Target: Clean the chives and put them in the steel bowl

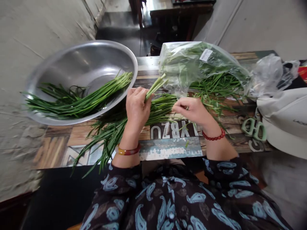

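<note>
My left hand (pixel 137 107) is closed round a small bunch of garlic chives (pixel 157 84), whose pale cut ends stick out up and to the right. Long green leaves trail below that wrist and over the table's front edge. To its right, my right hand (pixel 190 110) has its thumb and fingers pinched together; whatever it may hold is too small to make out. More chives (pixel 164 103) lie on the table between and behind the hands. A large steel basin (pixel 81 52) at the left holds a loose bundle of chives (pixel 81 102).
A clear plastic bag (pixel 182 70) with more greens lies at the back of the patterned table (pixel 172 148). Leaf scraps (pixel 213 103) are scattered right of my right hand. Green-handled scissors (pixel 254 127), a white cap (pixel 285 118) and a crumpled plastic bag (pixel 270 75) are at the right.
</note>
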{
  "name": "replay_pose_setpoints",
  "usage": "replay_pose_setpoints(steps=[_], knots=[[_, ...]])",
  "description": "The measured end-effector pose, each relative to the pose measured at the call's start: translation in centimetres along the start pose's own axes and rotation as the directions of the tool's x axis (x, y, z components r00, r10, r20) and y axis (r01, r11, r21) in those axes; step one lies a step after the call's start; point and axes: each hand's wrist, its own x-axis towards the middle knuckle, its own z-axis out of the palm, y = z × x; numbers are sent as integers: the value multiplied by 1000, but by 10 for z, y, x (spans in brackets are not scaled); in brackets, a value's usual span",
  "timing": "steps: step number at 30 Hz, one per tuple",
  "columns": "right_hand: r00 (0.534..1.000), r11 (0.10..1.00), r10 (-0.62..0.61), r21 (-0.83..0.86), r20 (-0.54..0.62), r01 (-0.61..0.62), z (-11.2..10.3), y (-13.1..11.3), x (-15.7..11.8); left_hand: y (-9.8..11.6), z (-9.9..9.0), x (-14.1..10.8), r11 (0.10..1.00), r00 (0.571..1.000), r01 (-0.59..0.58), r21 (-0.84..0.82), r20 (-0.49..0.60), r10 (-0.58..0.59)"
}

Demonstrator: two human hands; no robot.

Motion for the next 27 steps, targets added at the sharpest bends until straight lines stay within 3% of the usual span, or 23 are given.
replay_pose_setpoints(steps=[3,7,11,15,19,23,27], knots=[[982,979,-56,-181,181,89,8,1,-3,-1,1,-2,989,995,95,-110,5,-95],[973,937,-67,-321,222,138,13,10,-6,3,4,-4,971,983,181,-157,66,-172],[958,896,-96,-396,269,201,13,11,-5,4,7,-4,964,971,199,-176,167,-170],[987,955,-95,-269,132,128,8,4,-2,4,10,-4,947,950,196,-255,290,-119],[992,987,-82,-144,-93,68,4,3,1,7,10,-4,854,885,314,-414,454,-105],[983,992,-95,-98,-157,80,6,5,3,12,11,-7,760,832,434,-483,538,-134],[982,994,-98,-56,-163,90,10,4,5,12,11,-7,737,830,456,-499,537,-150]])
